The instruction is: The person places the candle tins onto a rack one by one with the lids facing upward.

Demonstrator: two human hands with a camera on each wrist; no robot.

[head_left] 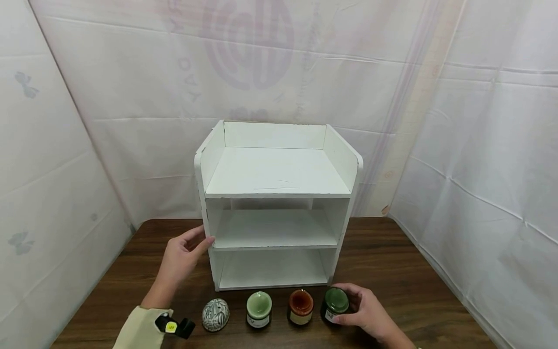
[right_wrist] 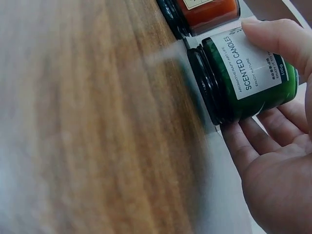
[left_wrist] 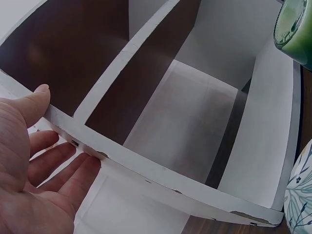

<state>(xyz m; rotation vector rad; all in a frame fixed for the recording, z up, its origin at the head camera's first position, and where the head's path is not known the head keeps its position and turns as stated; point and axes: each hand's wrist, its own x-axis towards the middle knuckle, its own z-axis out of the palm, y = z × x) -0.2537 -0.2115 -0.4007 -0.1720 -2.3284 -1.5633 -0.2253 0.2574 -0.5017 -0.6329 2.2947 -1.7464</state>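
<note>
My left hand (head_left: 179, 259) holds the left side of a small white shelf unit (head_left: 279, 172), thumb on the front edge and fingers along the outer face. At the unit's front right corner, my right hand (head_left: 365, 310) grips a dark green scented candle jar (head_left: 337, 300), thumb on its white label and fingers round the far side. In the right wrist view the jar's black lid (right_wrist: 204, 83) faces the wooden tabletop. To its left stand an amber candle jar (head_left: 301, 305) and a pale green one (head_left: 259, 308), then a rounded tin with a leaf pattern (head_left: 215, 315).
The dark wooden table (head_left: 392, 261) carries the shelf unit at its middle, with the jars in a row before it. Two bare shelf boards lie below the unit's top tray. Pale printed sheeting (head_left: 131, 97) hangs behind and on both sides.
</note>
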